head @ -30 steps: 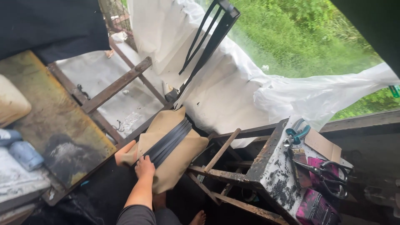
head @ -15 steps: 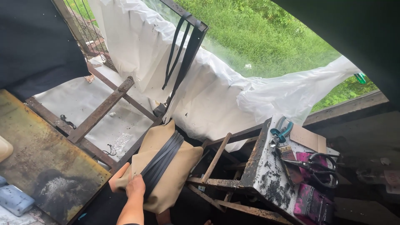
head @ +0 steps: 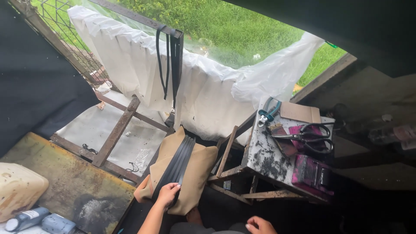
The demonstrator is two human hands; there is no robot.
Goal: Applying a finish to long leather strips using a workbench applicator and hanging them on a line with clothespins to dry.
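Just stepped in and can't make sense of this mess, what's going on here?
A person sits over a tan cushion with black straps running along its top. Their left hand presses on the straps near the cushion's lower end; the right hand rests low, holding nothing visible. Beside them, a small worn table carries black scissors and teal-handled pliers.

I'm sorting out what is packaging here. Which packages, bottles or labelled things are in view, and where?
Pink packet: flat, magenta and dark, front of the small table.
Second pink packet: under the black scissors.
Cardboard piece: plain brown, table's far edge.
Two bottles: grey-blue, lying bottom left, one with a pale label.
Cream jug: left edge, no label visible.
No signs or screens.
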